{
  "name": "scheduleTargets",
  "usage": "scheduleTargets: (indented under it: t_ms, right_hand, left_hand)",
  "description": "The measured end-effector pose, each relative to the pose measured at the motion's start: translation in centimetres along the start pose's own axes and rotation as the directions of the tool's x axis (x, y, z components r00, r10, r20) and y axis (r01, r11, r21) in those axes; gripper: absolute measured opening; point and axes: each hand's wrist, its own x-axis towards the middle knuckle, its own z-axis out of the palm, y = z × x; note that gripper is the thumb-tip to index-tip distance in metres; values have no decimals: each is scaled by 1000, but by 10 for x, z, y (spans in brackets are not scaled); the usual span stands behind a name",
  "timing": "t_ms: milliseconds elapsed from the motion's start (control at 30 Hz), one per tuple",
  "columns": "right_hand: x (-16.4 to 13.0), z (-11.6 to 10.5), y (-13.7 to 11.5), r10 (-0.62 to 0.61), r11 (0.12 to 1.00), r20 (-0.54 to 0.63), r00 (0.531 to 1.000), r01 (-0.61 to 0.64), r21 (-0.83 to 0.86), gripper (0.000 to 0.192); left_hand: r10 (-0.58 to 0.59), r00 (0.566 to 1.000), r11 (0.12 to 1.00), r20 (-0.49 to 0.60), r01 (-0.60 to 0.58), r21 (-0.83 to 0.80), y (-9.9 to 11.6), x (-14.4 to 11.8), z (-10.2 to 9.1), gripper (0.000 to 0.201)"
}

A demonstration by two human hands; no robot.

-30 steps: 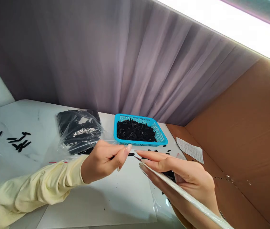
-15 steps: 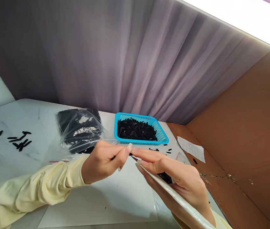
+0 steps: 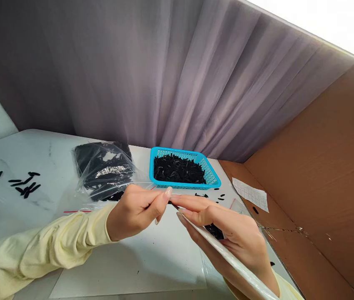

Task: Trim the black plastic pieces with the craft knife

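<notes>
My right hand [image 3: 227, 227] is nearest, low right, fingers out long and flat along a thin white card-like strip [image 3: 227, 256] that runs down to the bottom edge; it is gripping that strip. A clear bag [image 3: 209, 266] hangs under it with a few black bits inside, partly hidden by the hand. My left hand [image 3: 136, 212], in a pale yellow sleeve [image 3: 39, 254], comes in from the left, fingers curled narrow, thumb and forefinger pinched on a small black piece [image 3: 173, 203] right where the two hands meet. Can't tell the piece's shape, too small.

Under both hands lies a white sheet [image 3: 151, 262] on the white marbled table [image 3: 14, 150]. Far left on the table, a loose cluster of black pieces [image 3: 25, 185], well apart from the hands. Just beyond my left hand, a crumpled clear plastic bag [image 3: 104, 171] full of black parts. To its right, a blue basket [image 3: 212, 179] with a heap of black pieces, a few spilled just beside its near edge.

Right side: a brown cardboard wall [image 3: 320, 166], a printed paper slip [image 3: 250, 193] lying at its foot. Behind it all, a grey-purple pleated curtain [image 3: 164, 75], bright light strip top right.
</notes>
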Motion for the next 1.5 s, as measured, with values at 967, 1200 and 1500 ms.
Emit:
scheduleTargets:
  t_ms: [967,1200,1500]
  right_hand:
    - [-5,6,6,-31,999,-5,999,31,-29,15]
    - [-4,8,3,2,1000,-18,1000,-2,-1,17]
    - [-4,10,-1,24,1000,-38,999,-25,-14,17]
  left_hand:
    - [-62,998,998,0,62,-24,3,0,-1,41]
    - [-56,998,998,-14,56,-24,3,-1,-2,41]
    - [-60,998,998,-17,60,-21,2,1,-1,42]
